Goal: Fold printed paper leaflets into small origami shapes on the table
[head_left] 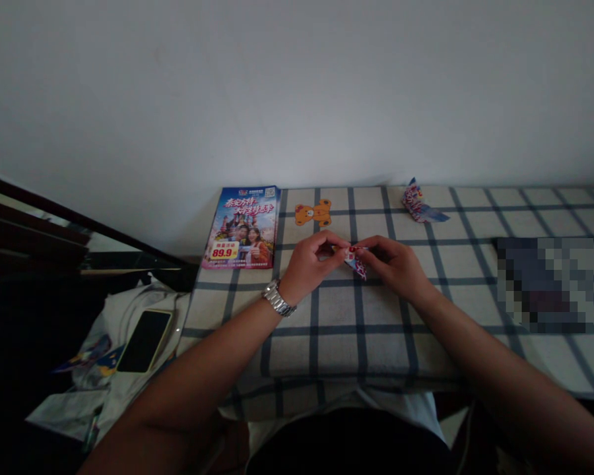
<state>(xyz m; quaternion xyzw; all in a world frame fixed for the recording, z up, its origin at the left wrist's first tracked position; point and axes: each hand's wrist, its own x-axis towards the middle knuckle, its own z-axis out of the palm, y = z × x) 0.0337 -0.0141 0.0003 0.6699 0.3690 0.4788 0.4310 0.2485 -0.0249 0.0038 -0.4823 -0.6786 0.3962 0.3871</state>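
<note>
My left hand point(311, 264), with a metal watch on its wrist, and my right hand point(393, 265) meet over the middle of a checked tablecloth point(327, 330). Both pinch a small folded piece of printed paper point(356, 262), pink, white and blue, held just above the cloth. The fingers of both hands are curled round its edges. Part of the paper is hidden by my fingertips.
A colourful flyer point(241, 227) lies at the table's back left. An orange bear-shaped cut-out point(313, 213) lies behind my hands. Another folded paper piece point(418, 203) sits at the back right. A dark phone point(144, 340) rests on cloth left of the table. A blurred patch point(544, 284) covers the right.
</note>
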